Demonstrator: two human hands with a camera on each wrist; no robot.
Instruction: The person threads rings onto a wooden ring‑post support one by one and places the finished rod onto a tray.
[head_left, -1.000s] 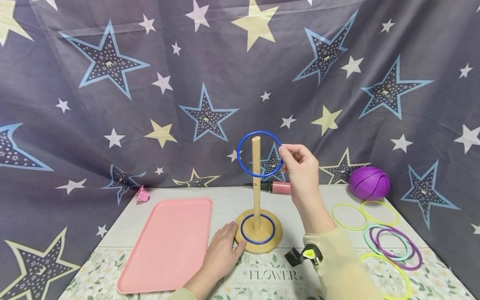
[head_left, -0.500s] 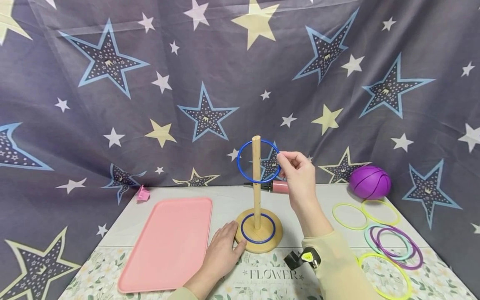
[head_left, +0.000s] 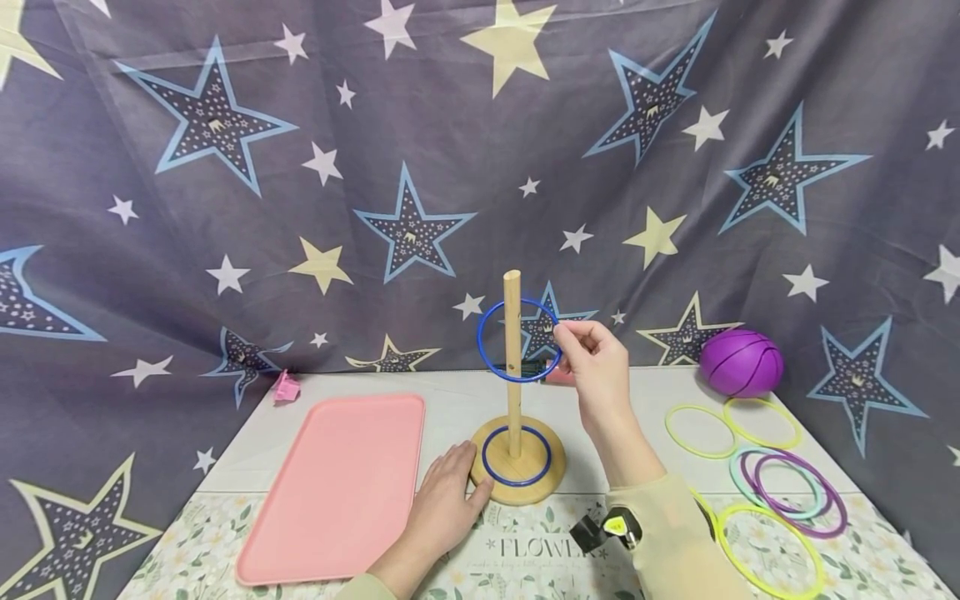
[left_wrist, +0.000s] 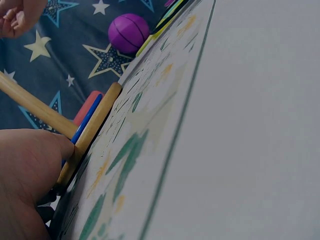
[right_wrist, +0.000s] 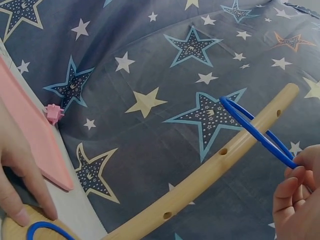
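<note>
- Starting up close, what's the left grip (head_left: 447, 498) up to?

- Not grasping anything afaict. Fingers stretched out, resting at the edge of the wooden base (head_left: 557, 467). A blue hoop (head_left: 517, 484) lies flat on that, around the foot of the post (head_left: 513, 350).

- And the ring? Is the right grip (head_left: 603, 367) on it?

- Yep, pinching the blue ring (head_left: 517, 380) by its right side, thumb against fingers. It's around the post, tilted, a bit below the top. Right wrist view backs that up.

- Heavy? Floppy?

- Going by looks, light and pretty stiff. Smooth thin plastic I'd guess, so kinda slick, and it could swivel in a one-spot pinch. Doesn't look fragile, but a hard squeeze might bend it. I'd take the outer rim so fingers don't bump the post, and hold it level, cos a tilted ring could drag on wood. Base looks heavier; press its edge if it wobbles.

- Anything further back?

- Spare rings (head_left: 822, 575) off right on the surface (head_left: 450, 408), a pinkish pump (head_left: 558, 373) behind the post, partly hidden, and a purple ball (head_left: 741, 363) by the starry cloth (head_left: 480, 150).
</note>
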